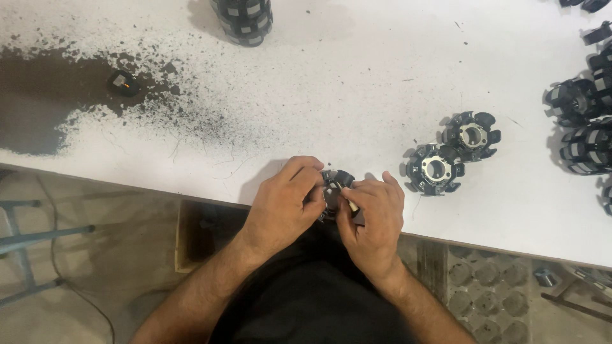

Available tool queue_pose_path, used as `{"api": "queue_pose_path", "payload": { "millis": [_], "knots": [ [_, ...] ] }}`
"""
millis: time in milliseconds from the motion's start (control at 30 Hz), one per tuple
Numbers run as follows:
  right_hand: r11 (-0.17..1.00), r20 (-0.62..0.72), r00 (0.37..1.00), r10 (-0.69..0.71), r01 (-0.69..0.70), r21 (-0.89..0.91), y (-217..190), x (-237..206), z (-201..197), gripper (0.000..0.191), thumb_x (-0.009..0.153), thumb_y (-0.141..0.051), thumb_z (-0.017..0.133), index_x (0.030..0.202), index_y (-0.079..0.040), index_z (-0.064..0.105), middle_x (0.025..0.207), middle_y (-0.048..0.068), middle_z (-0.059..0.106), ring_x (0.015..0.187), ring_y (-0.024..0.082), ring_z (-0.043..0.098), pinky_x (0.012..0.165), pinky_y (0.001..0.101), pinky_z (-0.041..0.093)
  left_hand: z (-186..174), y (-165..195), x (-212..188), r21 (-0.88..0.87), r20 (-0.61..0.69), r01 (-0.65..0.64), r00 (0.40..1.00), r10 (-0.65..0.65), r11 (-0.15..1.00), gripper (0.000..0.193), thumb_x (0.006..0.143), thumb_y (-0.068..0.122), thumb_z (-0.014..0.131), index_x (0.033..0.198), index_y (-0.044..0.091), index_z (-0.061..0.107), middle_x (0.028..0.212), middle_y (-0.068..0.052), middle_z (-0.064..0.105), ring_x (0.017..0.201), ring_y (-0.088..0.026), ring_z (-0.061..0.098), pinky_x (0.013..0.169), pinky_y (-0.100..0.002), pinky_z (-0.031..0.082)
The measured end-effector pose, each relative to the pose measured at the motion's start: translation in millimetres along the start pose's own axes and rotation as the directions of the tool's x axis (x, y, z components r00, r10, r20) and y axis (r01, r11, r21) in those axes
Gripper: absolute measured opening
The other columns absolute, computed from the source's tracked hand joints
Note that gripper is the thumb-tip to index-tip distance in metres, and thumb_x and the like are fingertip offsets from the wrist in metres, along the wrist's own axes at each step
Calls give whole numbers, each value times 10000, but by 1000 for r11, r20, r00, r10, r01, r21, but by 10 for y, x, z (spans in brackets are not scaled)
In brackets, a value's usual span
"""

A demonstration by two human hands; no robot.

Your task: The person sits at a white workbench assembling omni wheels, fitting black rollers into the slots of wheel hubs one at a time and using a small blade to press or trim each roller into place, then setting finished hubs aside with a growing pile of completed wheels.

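My left hand (284,204) and my right hand (376,216) meet at the table's near edge, both closed around one black round slotted part (336,181) with metal inserts. The left hand grips its left side. The right hand's thumb and fingers pinch a small pale strip (351,204) against the part's right side. Most of the part is hidden by my fingers.
Two more black slotted parts (435,169) (472,135) lie on the white table (357,83) to the right. Several others crowd the right edge (583,127), and a stack (245,19) stands at the top. Dark worn patch (38,102) at left holds a small black piece (124,83).
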State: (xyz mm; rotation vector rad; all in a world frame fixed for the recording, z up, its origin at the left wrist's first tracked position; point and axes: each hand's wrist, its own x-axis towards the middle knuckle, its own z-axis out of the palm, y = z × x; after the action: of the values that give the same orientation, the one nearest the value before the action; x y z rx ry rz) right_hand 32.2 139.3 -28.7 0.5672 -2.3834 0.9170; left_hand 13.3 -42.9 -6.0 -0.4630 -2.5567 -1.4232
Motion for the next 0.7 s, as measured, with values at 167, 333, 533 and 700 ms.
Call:
{"api": "queue_pose_path", "payload": {
  "millis": [167, 333, 533, 700],
  "knots": [
    [998, 36, 999, -41, 42, -44, -32, 85, -16, 342, 805, 44, 797, 1092, -78, 656, 1035, 88, 660, 1051, 314, 649, 1131, 561, 426, 4, -5, -10, 17, 44, -3, 999, 2, 1000, 113, 884, 39, 702, 971, 29, 631, 1127, -96, 680, 802, -257, 710, 661, -354, 594],
    [999, 5, 999, -35, 35, 22, 79, -1, -165, 324, 799, 26, 775, 1072, -63, 626, 1027, 104, 661, 1055, 301, 669, 1150, 578, 396, -37, 240, -100, 157, -59, -55, 996, 65, 986, 308, 840, 154, 758, 1101, 38, 643, 1314, -168, 610, 1108, -375, 633, 873, -447, 564],
    [988, -421, 906, 54, 12, 152, 563, -24, -836, 283, 1021, -14, 676, 1250, -84, 525, 1134, 79, 674, 1118, 200, 688, 1270, 536, 408, 206, 467, 167, 401, 297, -199, 952, 78, 894, 839, 733, 503, 829, 1371, 33, 554, 1378, -241, 477, 1273, -432, 466, 1016, -597, 418],
    [180, -269, 858, 438, 209, 961, 736, -129, -1817, 240, 1001, -39, 700, 1192, -63, 556, 983, 121, 698, 1014, 238, 712, 1135, 516, 537, 344, 606, 485, 360, 477, -225, 878, 29, 906, 726, 787, 484, 805, 1349, 94, 563, 1257, -158, 516, 1189, -341, 484, 1005, -521, 417]
  ]
}}
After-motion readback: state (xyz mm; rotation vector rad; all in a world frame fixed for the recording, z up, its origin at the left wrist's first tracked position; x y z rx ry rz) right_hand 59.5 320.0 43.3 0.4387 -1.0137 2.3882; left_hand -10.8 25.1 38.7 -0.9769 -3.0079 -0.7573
